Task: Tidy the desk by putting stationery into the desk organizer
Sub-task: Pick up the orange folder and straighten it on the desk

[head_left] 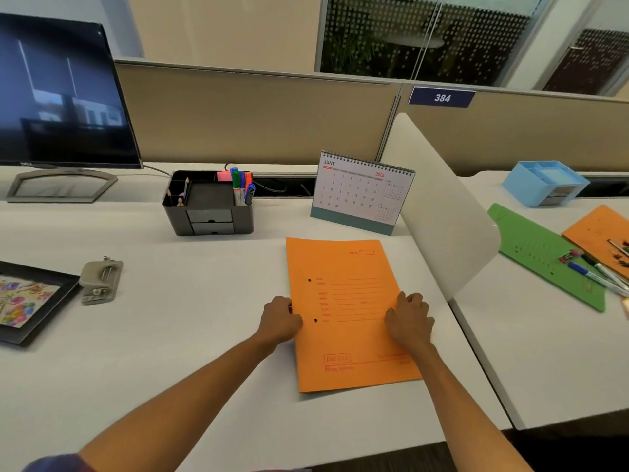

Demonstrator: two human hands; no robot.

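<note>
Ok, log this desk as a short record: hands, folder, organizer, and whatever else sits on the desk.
left hand: grips left edge of orange folder
right hand: fingers curled at the folder's right edge
orange folder: flat on desk, closed
desk organizer: holds markers, pencils, sticky notes
calendar: upright, behind folder
hole punch: left of folder
picture frame: far left

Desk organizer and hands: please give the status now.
Left hand and right hand grip the orange folder edges. Desk organizer holds markers, pencils. Nothing in the way.
</note>
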